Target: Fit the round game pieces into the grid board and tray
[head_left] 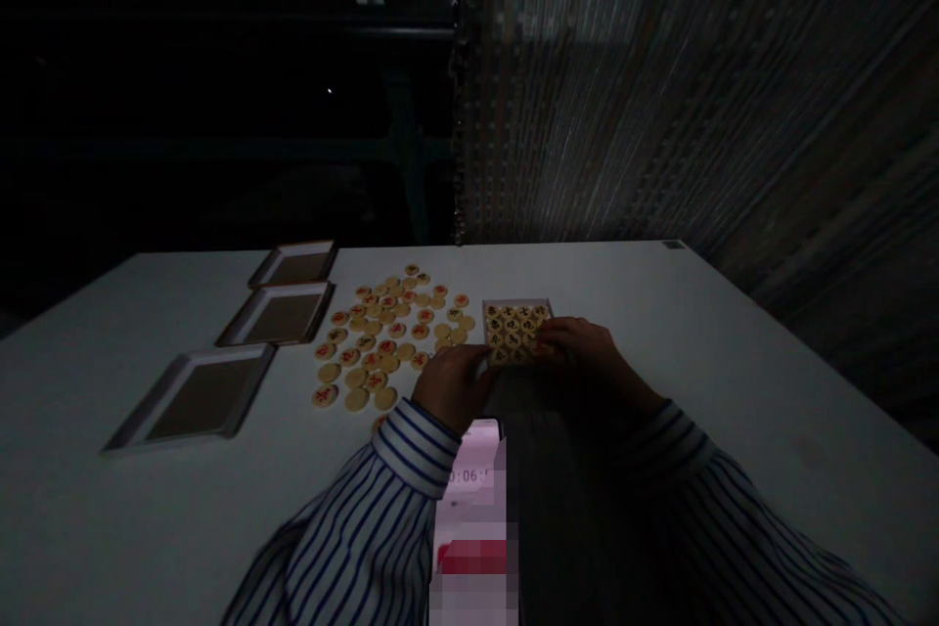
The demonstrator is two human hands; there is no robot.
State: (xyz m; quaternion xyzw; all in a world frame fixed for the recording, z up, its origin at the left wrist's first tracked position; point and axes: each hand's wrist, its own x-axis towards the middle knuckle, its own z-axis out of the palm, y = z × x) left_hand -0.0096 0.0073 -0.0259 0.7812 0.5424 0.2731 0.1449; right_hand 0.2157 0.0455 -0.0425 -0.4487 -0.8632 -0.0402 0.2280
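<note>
A small square tray (490, 309) filled with round wooden game pieces sits mid-table. My right hand (587, 348) rests at its near right corner, fingers curled and pinched on a piece there. My left hand (456, 383) is closed against the tray's near left edge; what its fingers hold is hidden. Both wrists wear blue-striped white sleeves. Several loose round pieces (385, 337) with red or dark marks lie scattered left of the tray.
Three empty square trays (197, 397) (279, 314) (297, 264) line the table's left side. A lit phone screen (475, 489) lies near my body between my arms. The white table (734, 352) ends at a dark curtain wall behind.
</note>
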